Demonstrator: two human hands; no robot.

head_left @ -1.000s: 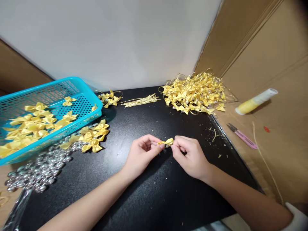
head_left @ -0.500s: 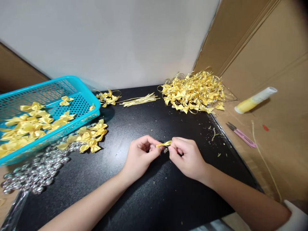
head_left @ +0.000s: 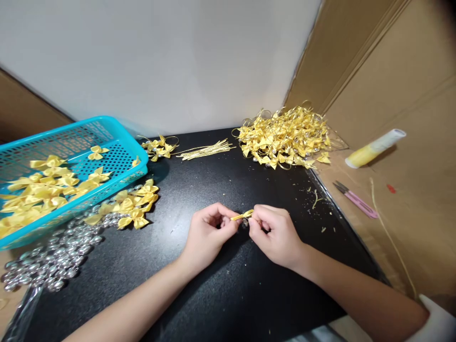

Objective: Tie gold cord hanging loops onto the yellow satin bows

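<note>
Pinching one yellow bow (head_left: 243, 216) between your left hand (head_left: 208, 232) and right hand (head_left: 276, 232), both grips tight on it, you seem mid-assembly. Judging by this, steady fingertip control comes next.

A turquoise perforated plastic basket (head_left: 123, 142) holds yellow satin bows (head_left: 46, 185) (loosely heaped). Just below it lie silver beads (head_left: 53, 259); well right, a pile of finished yellow bows (head_left: 285, 137) and pink snips (head_left: 356, 199).

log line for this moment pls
left hand: pinching yellow bow | right hand: pinching same bow | surface: black table | nearby: blue basket
</note>
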